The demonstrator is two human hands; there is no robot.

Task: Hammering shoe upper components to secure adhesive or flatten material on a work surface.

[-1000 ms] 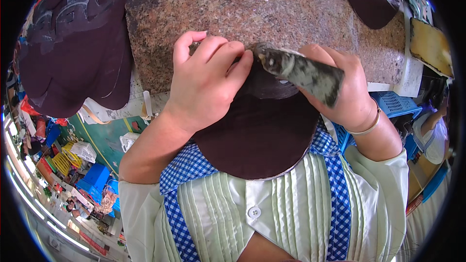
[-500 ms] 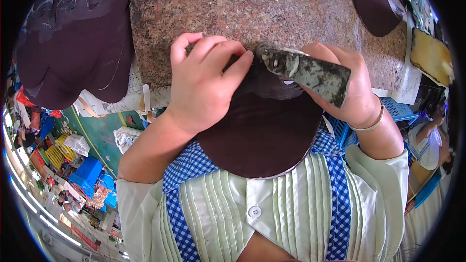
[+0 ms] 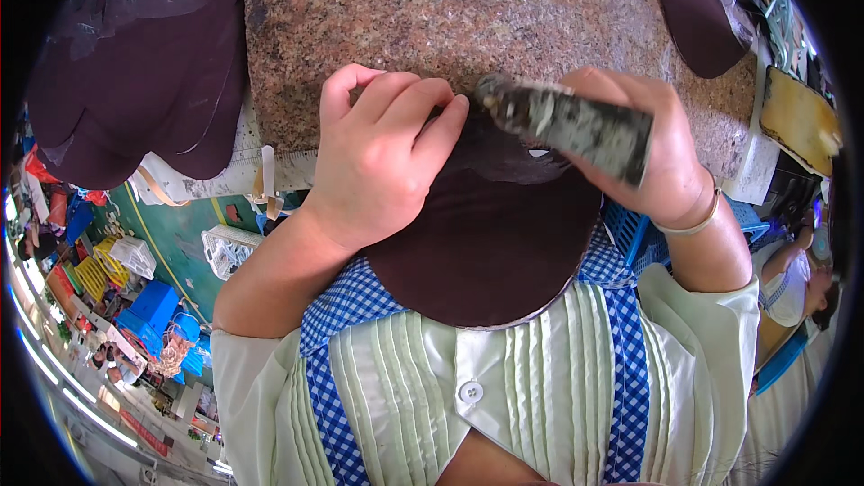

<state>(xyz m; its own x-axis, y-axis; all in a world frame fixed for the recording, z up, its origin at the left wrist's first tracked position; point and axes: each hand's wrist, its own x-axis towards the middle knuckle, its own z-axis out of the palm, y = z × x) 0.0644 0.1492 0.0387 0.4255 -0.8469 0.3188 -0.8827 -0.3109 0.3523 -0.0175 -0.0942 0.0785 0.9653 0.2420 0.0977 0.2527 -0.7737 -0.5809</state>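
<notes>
The left hand lies palm down with its fingers curled and close together, pressing the upper edge of a dark brown rounded leather piece against the near rim of a speckled granite slab. The leather piece hangs from the slab edge down over the person's pleated pale green shirt front. The right hand is closed around the handle of a worn, grey-stained tool, whose tip points left and meets the leather just beside the left fingertips. More dark brown leather pieces lie stacked on the slab's left side, and another sits at its upper right
</notes>
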